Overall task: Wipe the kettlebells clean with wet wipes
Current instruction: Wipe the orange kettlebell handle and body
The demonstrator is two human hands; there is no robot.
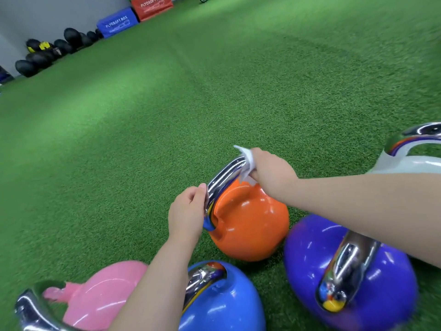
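An orange kettlebell (pixel 248 225) with a chrome handle (pixel 224 177) stands on the green turf in the middle. My left hand (pixel 187 211) holds the near leg of that handle with curled fingers. At the far top corner of the handle, my right hand (pixel 269 173) grips a white wet wipe (pixel 247 161) wrapped round the chrome. A light blue kettlebell (pixel 226 302), a purple one (pixel 334 271), a pink one (pixel 100 299) and a white one (pixel 410 161) sit around it.
Green turf (pixel 214 91) stretches away ahead. Along the far left wall lie several black medicine balls (pixel 47 53), with a blue plyo box (pixel 117 22) and a red plyo box (pixel 152 5) beside them.
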